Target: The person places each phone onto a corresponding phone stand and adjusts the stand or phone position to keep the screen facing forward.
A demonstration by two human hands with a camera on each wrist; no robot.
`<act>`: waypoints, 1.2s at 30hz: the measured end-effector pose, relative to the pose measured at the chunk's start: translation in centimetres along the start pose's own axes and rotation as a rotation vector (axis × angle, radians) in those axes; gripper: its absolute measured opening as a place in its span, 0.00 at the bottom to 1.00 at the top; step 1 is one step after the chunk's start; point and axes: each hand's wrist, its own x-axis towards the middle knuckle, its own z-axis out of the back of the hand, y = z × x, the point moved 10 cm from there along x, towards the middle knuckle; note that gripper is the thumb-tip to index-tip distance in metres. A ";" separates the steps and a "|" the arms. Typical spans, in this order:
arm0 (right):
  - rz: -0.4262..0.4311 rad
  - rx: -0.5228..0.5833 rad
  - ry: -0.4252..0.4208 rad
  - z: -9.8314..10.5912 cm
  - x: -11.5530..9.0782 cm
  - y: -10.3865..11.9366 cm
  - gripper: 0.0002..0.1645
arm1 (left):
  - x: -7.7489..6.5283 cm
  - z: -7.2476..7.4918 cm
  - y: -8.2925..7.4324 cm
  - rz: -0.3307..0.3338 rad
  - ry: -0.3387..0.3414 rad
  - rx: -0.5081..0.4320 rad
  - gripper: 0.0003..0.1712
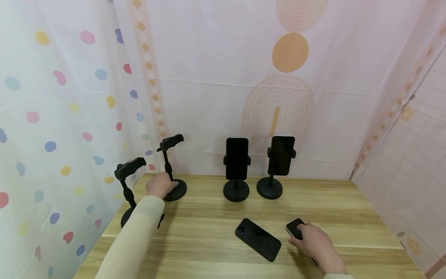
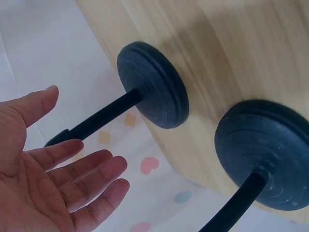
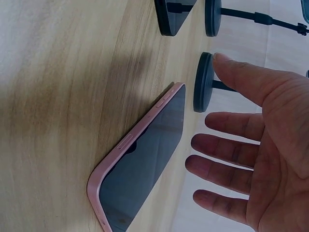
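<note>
My left hand (image 1: 160, 185) is by the rear left phone stand (image 1: 179, 190), a black one with a round base and a clamp on top. In the left wrist view its fingers are spread and hold nothing, close to a black pole (image 2: 108, 115). A second bare stand (image 1: 129, 169) is nearer, partly hidden by my left sleeve. Over a pink-edged phone (image 3: 149, 164) hovers my right hand (image 1: 315, 244), fingers extended and apart from it in the right wrist view. Left of that phone, another dark phone (image 1: 258, 240) lies flat on the table.
Two more black stands at the back hold upright phones, a left one (image 1: 237, 159) and a right one (image 1: 281, 155). The wooden table (image 1: 202, 240) ends at a patterned curtain (image 1: 209, 116) behind, with a dotted curtain (image 1: 69, 135) on the left.
</note>
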 end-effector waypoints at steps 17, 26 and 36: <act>-0.007 -0.015 -0.012 0.1 -0.1 -0.2 0.34 | 2.1 2.0 0.5 0.031 -0.105 -0.055 0.27; -0.012 -0.015 -0.018 0.2 -0.2 -0.6 0.34 | 2.8 2.1 0.0 0.043 -0.102 -0.131 0.25; -0.012 -0.008 -0.011 0.2 -0.1 -0.5 0.34 | 2.7 3.1 -0.1 0.018 -0.206 -0.206 0.21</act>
